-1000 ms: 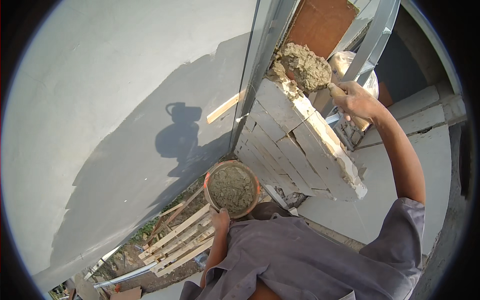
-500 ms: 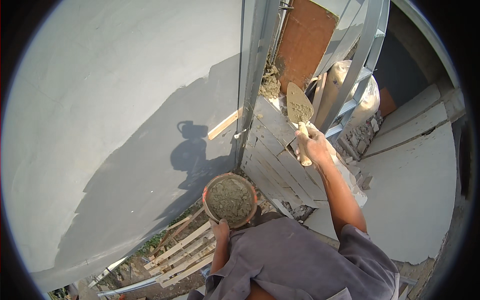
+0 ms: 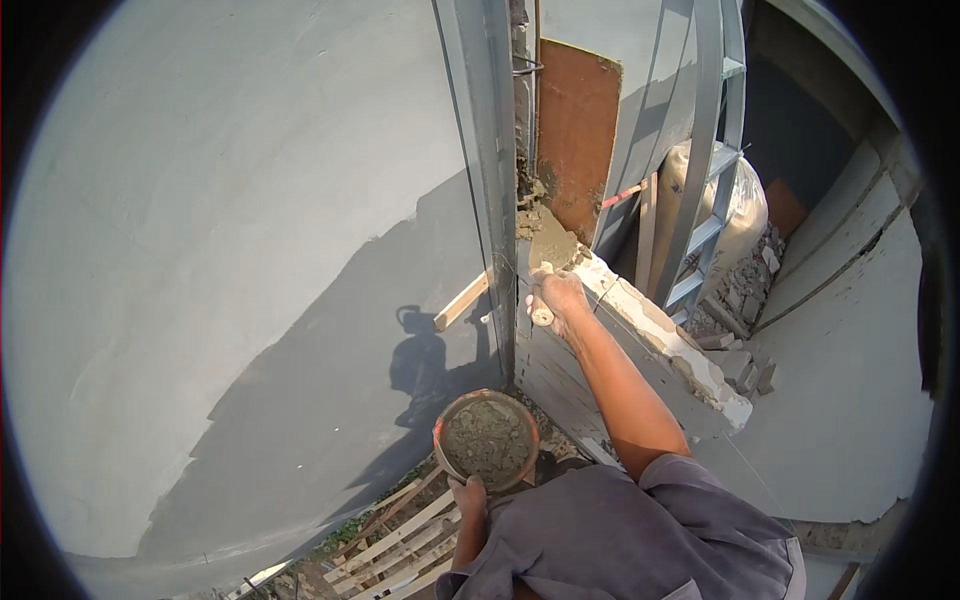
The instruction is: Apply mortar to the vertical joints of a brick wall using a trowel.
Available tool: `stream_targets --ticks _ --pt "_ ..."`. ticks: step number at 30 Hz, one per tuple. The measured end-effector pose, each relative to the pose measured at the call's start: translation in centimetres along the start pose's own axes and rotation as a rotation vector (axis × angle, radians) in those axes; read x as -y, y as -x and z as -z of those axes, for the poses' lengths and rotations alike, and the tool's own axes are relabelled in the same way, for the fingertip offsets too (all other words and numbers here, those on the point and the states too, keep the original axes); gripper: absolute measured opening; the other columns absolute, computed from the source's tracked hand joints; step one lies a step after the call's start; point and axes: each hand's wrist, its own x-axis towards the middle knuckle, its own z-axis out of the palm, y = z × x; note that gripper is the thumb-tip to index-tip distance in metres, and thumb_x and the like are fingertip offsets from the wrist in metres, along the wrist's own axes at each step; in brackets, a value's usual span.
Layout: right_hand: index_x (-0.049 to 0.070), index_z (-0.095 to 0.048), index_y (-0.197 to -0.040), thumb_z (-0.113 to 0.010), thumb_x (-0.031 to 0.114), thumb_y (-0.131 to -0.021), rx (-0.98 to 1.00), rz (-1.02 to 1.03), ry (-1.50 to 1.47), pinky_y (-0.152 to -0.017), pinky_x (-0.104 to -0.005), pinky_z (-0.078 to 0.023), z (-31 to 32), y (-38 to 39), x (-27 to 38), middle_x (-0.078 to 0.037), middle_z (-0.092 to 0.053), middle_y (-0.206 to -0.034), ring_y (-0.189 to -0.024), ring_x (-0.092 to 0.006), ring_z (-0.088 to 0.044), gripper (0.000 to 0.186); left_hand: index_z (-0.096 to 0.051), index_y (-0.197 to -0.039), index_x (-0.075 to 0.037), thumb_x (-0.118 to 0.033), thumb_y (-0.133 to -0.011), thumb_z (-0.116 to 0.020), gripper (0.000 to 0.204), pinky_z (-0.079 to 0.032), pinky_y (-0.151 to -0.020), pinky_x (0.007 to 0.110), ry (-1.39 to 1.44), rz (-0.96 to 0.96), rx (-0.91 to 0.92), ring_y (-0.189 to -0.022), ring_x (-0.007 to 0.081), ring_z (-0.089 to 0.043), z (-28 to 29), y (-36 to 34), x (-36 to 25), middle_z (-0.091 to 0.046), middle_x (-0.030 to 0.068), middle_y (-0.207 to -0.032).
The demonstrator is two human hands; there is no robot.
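My left hand (image 3: 468, 494) grips the near rim of a round reddish bowl (image 3: 441, 428), which holds wet grey mortar (image 3: 488, 440). Farther forward, my right hand (image 3: 562, 298) is closed round the pale wooden handle of a pointing trowel (image 3: 552, 240). Its blade, coated with mortar, is at the top of a low block wall (image 3: 660, 330), against a lump of mortar (image 3: 529, 222) in the corner by the metal post. Whether the blade touches that lump I cannot tell.
A tall grey wall (image 3: 250, 250) rises on the left, with a metal post (image 3: 490, 180) at its edge. Beyond the low wall are a brown board (image 3: 578, 130), an aluminium ladder (image 3: 705, 235), a white sack (image 3: 745, 205) and rubble (image 3: 745, 285). Wooden slats (image 3: 400, 545) lie below.
My right hand has carried the trowel left and down from above the low wall to the corner mortar. The view has shifted. My left hand still holds the bowl.
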Motion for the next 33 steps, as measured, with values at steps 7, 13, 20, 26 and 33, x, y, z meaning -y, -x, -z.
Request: stream_targets --ticks 7,13,20,26,33 --pt "-0.001 -0.049 -0.101 -0.053 0.009 -0.090 0.218 0.002 0.142 -0.040 -0.0324 -0.050 5.0 4.7 -0.6 -0.008 -0.052 -0.074 -0.050 -0.0179 -0.056 0.015 -0.035 -0.132 0.003 -0.003 -0.072 -0.050 0.061 -0.044 -0.092 0.037 0.225 0.010 0.048 -0.105 0.0296 -0.055 -0.3 3.0 -2.8 -0.053 0.0186 -0.117" --pt "0.004 -0.065 -0.102 -0.054 0.023 -0.087 0.826 0.415 1.753 -0.061 -0.0409 -0.055 14.0 7.5 -3.0 -0.018 -0.068 -0.085 -0.079 -0.0258 -0.068 0.027 -0.041 -0.131 0.000 -0.021 -0.078 -0.056 0.059 -0.041 -0.095 0.041 -0.136 -0.049 0.180 -0.111 0.0398 -0.051 0.2 0.6 -1.3 -0.049 0.0266 -0.125" --pt "0.001 -0.067 -0.095 -0.067 0.018 -0.075 1.260 0.236 1.810 -0.068 -0.0411 -0.052 12.9 0.3 -22.9 -0.016 -0.069 -0.088 -0.079 -0.0299 -0.066 0.026 -0.055 -0.112 -0.001 -0.033 -0.089 -0.048 0.040 -0.045 -0.087 0.049 -0.898 -0.377 0.263 -0.099 0.0416 -0.058 -0.4 0.6 -1.3 -0.059 0.0273 -0.110" --pt "0.002 -0.066 -0.088 -0.056 0.024 -0.081 1.350 0.228 1.657 -0.067 -0.0426 -0.051 14.2 0.2 -24.8 -0.018 -0.067 -0.081 -0.073 -0.0310 -0.065 0.025 -0.046 -0.124 -0.001 -0.030 -0.084 -0.050 0.050 -0.041 -0.094 0.046 -0.980 -0.311 0.279 -0.115 0.0373 -0.052 -1.2 1.3 -4.4 -0.053 0.0266 -0.124" --pt "0.007 -0.066 -0.074 -0.056 0.021 -0.075 1.492 0.525 1.580 -0.062 -0.0455 -0.049 15.0 2.0 -33.4 -0.017 -0.062 -0.070 -0.067 -0.0333 -0.063 0.017 -0.037 -0.131 0.004 -0.018 -0.076 -0.052 0.061 -0.040 -0.096 0.040 -0.375 -0.212 0.093 -0.115 0.0352 -0.053 -0.9 4.2 -4.1 -0.051 0.0247 -0.126"
